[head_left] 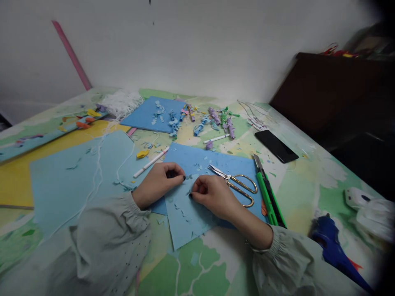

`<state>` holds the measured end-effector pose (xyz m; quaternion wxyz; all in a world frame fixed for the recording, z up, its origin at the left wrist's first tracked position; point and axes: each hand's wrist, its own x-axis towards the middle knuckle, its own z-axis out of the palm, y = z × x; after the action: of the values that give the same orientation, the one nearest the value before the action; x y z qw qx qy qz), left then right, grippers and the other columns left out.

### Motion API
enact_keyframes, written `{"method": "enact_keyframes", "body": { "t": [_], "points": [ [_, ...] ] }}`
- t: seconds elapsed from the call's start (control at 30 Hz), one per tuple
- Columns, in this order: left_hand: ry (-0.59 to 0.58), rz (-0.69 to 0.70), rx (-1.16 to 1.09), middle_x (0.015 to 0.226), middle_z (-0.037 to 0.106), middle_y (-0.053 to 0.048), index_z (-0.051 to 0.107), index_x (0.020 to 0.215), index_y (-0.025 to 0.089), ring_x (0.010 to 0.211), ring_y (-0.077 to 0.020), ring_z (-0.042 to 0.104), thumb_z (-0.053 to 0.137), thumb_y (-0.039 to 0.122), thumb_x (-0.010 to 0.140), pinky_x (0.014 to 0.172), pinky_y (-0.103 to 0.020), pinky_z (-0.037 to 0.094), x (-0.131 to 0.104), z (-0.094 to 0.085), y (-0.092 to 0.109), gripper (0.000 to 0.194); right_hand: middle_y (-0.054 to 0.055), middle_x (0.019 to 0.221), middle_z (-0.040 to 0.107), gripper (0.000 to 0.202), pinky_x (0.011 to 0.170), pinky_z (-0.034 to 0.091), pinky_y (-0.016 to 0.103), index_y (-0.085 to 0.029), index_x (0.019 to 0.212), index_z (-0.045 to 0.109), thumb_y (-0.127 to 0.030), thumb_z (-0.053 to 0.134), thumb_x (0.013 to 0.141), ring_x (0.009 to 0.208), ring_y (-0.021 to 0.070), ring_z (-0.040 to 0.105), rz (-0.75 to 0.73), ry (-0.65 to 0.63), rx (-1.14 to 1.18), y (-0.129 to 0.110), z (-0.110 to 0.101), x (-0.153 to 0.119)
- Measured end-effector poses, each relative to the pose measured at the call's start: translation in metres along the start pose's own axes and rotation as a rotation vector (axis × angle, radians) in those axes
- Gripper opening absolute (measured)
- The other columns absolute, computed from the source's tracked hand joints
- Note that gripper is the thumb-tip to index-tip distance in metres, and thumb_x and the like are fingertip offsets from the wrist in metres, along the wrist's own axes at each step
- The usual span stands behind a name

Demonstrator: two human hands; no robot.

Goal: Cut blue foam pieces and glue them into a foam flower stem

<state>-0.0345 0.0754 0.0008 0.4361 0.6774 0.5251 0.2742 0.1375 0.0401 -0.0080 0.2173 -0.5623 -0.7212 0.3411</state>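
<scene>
My left hand (159,181) is closed in a pinch over the upper left part of a light blue sheet (182,232). Close beside it, my right hand (216,195) also pinches, its thumb and forefinger low over the same sheet. Whatever lies between the fingertips is too small to make out. Small cut blue scraps (182,211) are scattered on this sheet, which overlaps a darker blue sheet (197,154). Gold-handled scissors (237,183) lie partly spread just beyond my right hand. A green utility knife (269,195) rests to their right.
Fringed paper rolls (202,125) and white sticks (151,162) lie farther back. A black phone (276,146) is at the right, a blue glue gun (335,242) nearer. White yarn (120,102), a light blue sheet (61,185) and a yellow sheet (15,183) occupy the left.
</scene>
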Motion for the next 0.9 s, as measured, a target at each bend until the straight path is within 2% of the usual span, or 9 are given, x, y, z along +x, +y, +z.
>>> {"method": "enact_keyframes", "body": {
  "t": [0.17,0.33,0.47,0.67,0.9],
  "points": [
    [-0.013,0.018,0.032,0.068,0.063,-0.001,0.063,0.07,0.015,0.064,-0.0142,0.053,0.056,0.027,0.065,0.061,-0.026,0.04,0.001,-0.001,-0.003,0.014,-0.004,0.057,0.053,0.008,0.05,0.028,0.019,-0.016,0.068,0.059,-0.009,0.057,0.07,0.053,0.0076,0.045,-0.046,-0.002,0.036,0.001,0.001,-0.002],
    [-0.025,0.066,0.054,0.071,0.063,-0.002,0.061,0.07,0.016,0.066,-0.0147,0.055,0.054,0.024,0.066,0.063,-0.027,0.041,0.001,0.0,-0.005,0.012,-0.002,0.067,0.055,0.007,0.056,0.032,0.02,-0.017,0.075,0.055,-0.012,0.053,0.079,0.061,0.0093,0.047,-0.178,0.017,0.02,0.001,-0.006,-0.006],
    [-0.035,0.096,0.079,0.07,0.063,-0.001,0.061,0.071,0.016,0.067,-0.0151,0.055,0.053,0.022,0.067,0.061,-0.026,0.041,0.0,-0.001,-0.007,0.011,-0.001,0.075,0.056,0.008,0.059,0.034,0.021,-0.017,0.076,0.054,-0.01,0.055,0.077,0.064,0.0097,0.049,-0.202,0.051,-0.013,0.001,-0.011,-0.007],
    [-0.098,0.138,0.16,0.075,0.065,-0.002,0.062,0.073,0.016,0.074,-0.0167,0.057,0.053,0.02,0.069,0.072,-0.029,0.043,-0.002,0.0,-0.006,0.011,-0.005,0.058,0.052,0.008,0.055,0.034,0.019,-0.018,0.073,0.056,-0.01,0.056,0.075,0.054,0.0076,0.049,-0.174,0.042,0.062,-0.001,-0.011,-0.008],
    [-0.201,0.221,0.232,0.076,0.064,-0.002,0.062,0.07,0.018,0.08,-0.0183,0.056,0.054,0.019,0.068,0.074,-0.03,0.042,-0.004,0.004,-0.001,0.008,-0.005,0.064,0.058,0.02,0.057,0.036,0.018,-0.019,0.08,0.052,-0.003,0.056,0.068,0.057,0.0078,0.053,-0.241,0.034,0.01,0.002,-0.011,-0.006]
  ]
}}
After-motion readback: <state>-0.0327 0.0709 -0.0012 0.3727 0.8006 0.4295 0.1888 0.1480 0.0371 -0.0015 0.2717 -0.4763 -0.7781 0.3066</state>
